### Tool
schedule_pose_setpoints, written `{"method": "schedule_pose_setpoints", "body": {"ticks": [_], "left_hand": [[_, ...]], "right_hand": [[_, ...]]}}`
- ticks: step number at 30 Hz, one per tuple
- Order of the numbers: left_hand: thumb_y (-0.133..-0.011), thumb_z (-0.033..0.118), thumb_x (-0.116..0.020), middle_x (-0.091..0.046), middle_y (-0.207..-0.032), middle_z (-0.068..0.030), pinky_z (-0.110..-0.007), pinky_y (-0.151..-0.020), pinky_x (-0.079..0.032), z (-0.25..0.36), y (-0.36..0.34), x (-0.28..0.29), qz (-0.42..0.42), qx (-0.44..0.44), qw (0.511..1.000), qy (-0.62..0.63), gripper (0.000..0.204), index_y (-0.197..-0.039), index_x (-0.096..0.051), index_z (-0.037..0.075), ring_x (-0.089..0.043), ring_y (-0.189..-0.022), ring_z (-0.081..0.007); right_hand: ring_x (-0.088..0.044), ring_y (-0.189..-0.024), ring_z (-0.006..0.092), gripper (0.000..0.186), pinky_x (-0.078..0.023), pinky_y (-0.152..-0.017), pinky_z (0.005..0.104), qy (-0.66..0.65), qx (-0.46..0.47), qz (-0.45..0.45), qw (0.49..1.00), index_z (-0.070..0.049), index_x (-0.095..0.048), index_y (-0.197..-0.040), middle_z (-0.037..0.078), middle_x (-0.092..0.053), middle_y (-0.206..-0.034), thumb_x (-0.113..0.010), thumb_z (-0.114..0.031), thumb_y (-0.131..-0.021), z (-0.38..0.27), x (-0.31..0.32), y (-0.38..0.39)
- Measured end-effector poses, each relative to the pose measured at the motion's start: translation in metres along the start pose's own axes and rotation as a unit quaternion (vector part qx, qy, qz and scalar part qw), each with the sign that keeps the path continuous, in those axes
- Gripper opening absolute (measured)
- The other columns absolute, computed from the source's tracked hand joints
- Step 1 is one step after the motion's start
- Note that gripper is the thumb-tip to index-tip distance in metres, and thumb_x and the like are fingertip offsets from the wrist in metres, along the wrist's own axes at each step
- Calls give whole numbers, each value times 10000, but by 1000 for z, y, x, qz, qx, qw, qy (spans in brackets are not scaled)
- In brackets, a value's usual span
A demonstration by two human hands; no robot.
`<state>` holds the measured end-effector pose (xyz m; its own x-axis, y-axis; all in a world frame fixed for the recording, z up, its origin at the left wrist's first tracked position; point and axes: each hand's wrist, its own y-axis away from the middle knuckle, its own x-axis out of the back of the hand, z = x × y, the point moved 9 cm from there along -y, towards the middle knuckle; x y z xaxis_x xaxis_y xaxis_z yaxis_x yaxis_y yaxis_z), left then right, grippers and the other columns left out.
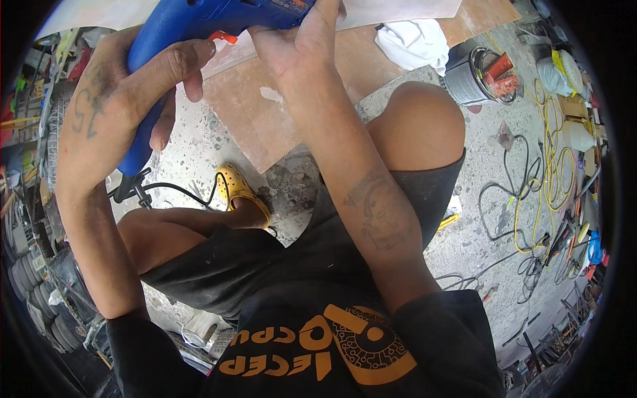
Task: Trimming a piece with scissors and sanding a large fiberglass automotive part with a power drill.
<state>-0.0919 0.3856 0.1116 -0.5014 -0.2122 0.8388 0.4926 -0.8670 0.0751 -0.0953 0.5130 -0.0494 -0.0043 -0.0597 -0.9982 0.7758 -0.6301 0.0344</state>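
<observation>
Blue plastic covers the power tool point(199, 20), which sits at the upper left and runs past the top edge of view. The left hand's point(109, 99) grip curls firmly round its handle, thumb laid along the side. The right hand point(298, 50) is beneath the tool's front part; its fingers run out of view, so I cannot tell how far its grip closes. Below and beyond lies a brown board point(242, 123), with a crumpled white cloth point(415, 43) on it. A bent knee point(421, 123) stands between the board and the forward part of the floor point(488, 166). Near that knee is a bucket point(456, 83) holding red items. A black cord point(189, 195) passes beside a yellow shoe point(240, 189); yellow cable point(552, 152) lies looped at the right.
</observation>
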Motion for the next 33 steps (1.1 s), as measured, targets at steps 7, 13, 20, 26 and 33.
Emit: {"method": "schedule_pose_setpoints", "body": {"ticks": [7, 13, 20, 26, 33], "left_hand": [[-904, 442, -690, -649, -738, -39, -216, -448, -386, -10, 4, -4, 4, 97, 991, 97, 461, -925, -675, -18, -477, -410, -74], [-916, 300, -676, -677, -761, -55, -251, -457, -416, -14, 6, -4, -26, 104, 989, 99, 374, -1052, -733, -43, -516, -434, -91], [-916, 396, -676, -660, -746, -50, -237, -443, -381, -22, 15, -10, 0, 127, 984, 123, 413, -911, -687, -17, -479, -422, -77], [-924, 361, -670, -675, -800, -72, -238, -445, -390, -36, 16, -14, -9, 120, 978, 171, 435, -1058, -691, -52, -487, -436, -79], [-931, 371, -647, -677, -803, -86, -223, -429, -391, -43, 18, -17, -15, 110, 976, 188, 478, -1095, -684, -76, -496, -420, -84]], "right_hand": [[-613, -1088, 158, 555, -496, -977, 350, 17, -25, 40, 999, -142, -629, -1183, 0, -660, -1158, -619, -652, -964, 3, 4, 5], [-610, -1072, 151, 528, -497, -960, 352, 20, -20, 8, 1000, -147, -617, -1193, -7, -649, -1143, -597, -633, -988, 4, 0, 3], [-612, -1086, 164, 550, -498, -971, 361, 58, -33, 8, 998, -126, -608, -1202, 12, -646, -1158, -588, -634, -992, 10, -1, 8], [-616, -1095, 170, 532, -504, -981, 372, 79, -44, -36, 995, -138, -616, -1192, 16, -651, -1162, -585, -630, -994, 11, -4, 2], [-630, -1092, 163, 497, -514, -980, 371, 95, -52, -21, 994, -155, -623, -1193, 1, -667, -1160, -559, -614, -1013, 11, 4, 2]]}}
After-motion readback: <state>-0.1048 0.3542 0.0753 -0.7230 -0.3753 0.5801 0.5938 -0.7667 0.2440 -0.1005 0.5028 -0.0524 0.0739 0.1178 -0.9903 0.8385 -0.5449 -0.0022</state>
